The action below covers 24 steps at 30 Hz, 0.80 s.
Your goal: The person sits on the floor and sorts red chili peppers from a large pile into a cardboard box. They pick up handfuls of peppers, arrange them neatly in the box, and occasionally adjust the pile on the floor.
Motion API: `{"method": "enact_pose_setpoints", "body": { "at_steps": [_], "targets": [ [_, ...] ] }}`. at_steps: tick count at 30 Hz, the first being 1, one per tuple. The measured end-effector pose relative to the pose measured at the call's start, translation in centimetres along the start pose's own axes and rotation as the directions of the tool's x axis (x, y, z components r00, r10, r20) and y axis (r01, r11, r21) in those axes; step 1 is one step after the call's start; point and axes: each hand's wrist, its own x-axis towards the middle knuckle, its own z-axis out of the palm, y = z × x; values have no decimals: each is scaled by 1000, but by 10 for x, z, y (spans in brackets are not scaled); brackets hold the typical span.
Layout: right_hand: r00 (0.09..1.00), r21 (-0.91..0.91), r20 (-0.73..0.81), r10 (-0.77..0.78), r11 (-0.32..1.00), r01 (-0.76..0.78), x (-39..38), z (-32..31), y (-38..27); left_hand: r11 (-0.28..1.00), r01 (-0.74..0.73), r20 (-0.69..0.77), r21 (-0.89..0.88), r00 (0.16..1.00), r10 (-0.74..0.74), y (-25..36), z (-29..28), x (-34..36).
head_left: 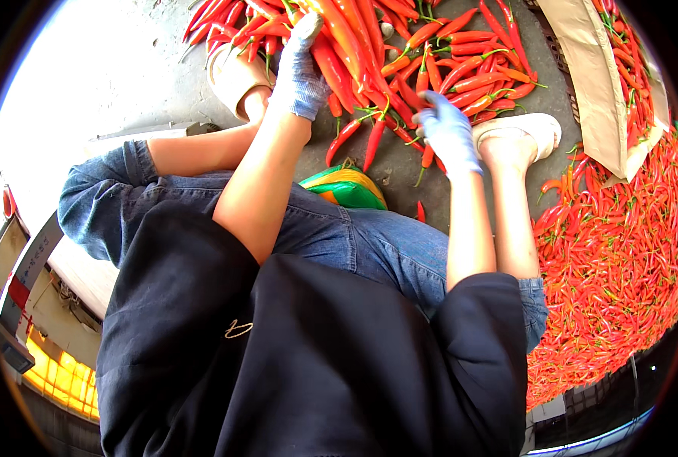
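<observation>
My left hand [301,65], in a pale gloved covering, is closed on long red chili peppers [339,53] at the top middle, their lower tips hanging over the dark floor. My right hand [444,129], also gloved and slightly blurred, is open at the right edge of that bunch, its fingers among the loose peppers [468,76] spread on the ground. A green, yellow and orange bundle [346,190], partly hidden by my jeans, lies below the bunch, between my bare lower legs.
My sandaled feet [236,76] [537,137] rest either side of the peppers. A large mass of red chilies [605,289] fills the right, beside brown paper [594,68] over a dark crate edge. Pale flooring [103,76] and metal frames [30,259] are at the left.
</observation>
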Motion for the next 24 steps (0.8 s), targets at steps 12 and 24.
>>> {"method": "enact_pose_setpoints", "body": {
  "at_steps": [12, 24],
  "targets": [
    [997, -334, 33, 71, 941, -56, -31, 57, 14, 988, 76, 105, -136, 993, -62, -6, -22, 13],
    [934, -79, -97, 342, 933, -350, -21, 133, -26, 980, 119, 132, -160, 986, -98, -6, -17, 13]
  ]
}}
